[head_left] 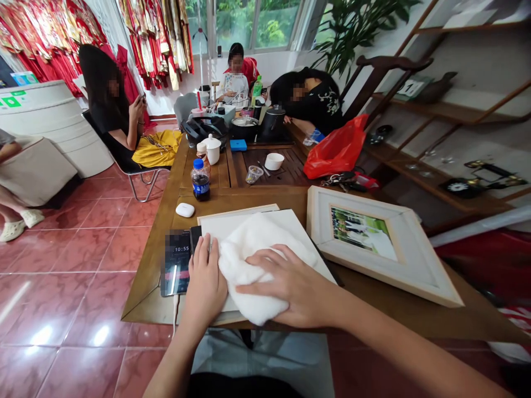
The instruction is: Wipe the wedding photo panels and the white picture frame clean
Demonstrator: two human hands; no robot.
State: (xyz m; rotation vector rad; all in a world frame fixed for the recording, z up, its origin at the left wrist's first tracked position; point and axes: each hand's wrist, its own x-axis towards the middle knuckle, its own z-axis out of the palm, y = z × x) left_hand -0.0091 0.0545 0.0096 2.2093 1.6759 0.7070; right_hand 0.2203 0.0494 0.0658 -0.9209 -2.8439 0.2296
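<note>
My right hand (286, 284) grips a bunched white cloth (253, 243), its thumb and fingers pressed into the folds. Under the cloth lies a flat white board (296, 224) near the table's front edge. My left hand (207, 279) rests flat at the board's left side, fingers stretched forward, holding nothing. Just left of it is a phone (177, 262) with a lit screen and a cable plugged in. To the right, a pale picture frame (418, 265) with a photo in it lies face up. The cloth hides much of the board.
A cola bottle (201, 179), a white earbud case (185, 210) and a white bowl (274, 161) stand on the wooden table (157, 243). A red plastic bag (338, 149) sits at the right. Several people sit around; shelves (448, 110) line the right wall.
</note>
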